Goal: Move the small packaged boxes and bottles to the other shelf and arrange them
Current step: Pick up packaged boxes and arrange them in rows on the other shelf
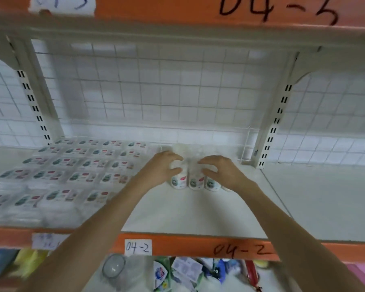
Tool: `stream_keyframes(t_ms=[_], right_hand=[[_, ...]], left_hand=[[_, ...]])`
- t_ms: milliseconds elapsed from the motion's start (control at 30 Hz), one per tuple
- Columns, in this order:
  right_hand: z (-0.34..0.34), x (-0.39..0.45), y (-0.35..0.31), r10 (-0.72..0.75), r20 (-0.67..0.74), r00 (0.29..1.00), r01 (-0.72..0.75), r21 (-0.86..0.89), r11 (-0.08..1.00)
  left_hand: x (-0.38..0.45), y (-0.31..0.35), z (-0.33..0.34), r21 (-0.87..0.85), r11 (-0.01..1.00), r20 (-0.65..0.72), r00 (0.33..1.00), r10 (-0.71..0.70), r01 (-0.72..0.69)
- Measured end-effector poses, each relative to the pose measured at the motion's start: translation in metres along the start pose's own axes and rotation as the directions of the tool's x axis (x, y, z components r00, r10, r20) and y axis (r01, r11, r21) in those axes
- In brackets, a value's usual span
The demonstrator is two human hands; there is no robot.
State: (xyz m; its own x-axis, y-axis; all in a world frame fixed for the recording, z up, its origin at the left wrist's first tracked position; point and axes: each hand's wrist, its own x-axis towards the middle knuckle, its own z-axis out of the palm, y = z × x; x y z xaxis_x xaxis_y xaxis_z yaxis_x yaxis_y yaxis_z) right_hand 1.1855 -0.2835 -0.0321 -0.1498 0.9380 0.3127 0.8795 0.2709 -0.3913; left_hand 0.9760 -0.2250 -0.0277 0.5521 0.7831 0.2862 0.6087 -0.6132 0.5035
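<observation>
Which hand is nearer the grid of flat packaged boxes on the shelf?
Left. The left hand grips a white bottle right beside the flat packaged boxes; the right hand is farther right.

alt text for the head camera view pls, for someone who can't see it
Two bare hands, left hand and right hand, each curl around small white labelled bottles standing together on a cream metal shelf tagged 04-2. Left of them lie rows of small flat white packaged boxes; a white wire grid backs the shelf.
</observation>
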Motion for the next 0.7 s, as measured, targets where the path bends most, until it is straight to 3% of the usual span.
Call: stream_keyframes(t_ms=[167,600,700], right_hand=[[0.006,0.012,0.007,-0.166,0.081,0.983,0.174,-0.106,0.979],[0.007,0.008,0.011,-0.141,-0.042,0.989,0.140,-0.016,0.990],[-0.023,0.003,0.021,-0.015,-0.136,0.991,0.029,0.105,0.994]], left_hand=[[0.004,-0.002,0.023,0.117,0.992,-0.026,0.999,-0.038,0.041],[0.003,-0.005,0.031,0.177,0.984,-0.115,0.992,0.047,-0.026],[0.011,0.009,0.028,0.171,0.981,-0.145,0.983,0.115,-0.090]])
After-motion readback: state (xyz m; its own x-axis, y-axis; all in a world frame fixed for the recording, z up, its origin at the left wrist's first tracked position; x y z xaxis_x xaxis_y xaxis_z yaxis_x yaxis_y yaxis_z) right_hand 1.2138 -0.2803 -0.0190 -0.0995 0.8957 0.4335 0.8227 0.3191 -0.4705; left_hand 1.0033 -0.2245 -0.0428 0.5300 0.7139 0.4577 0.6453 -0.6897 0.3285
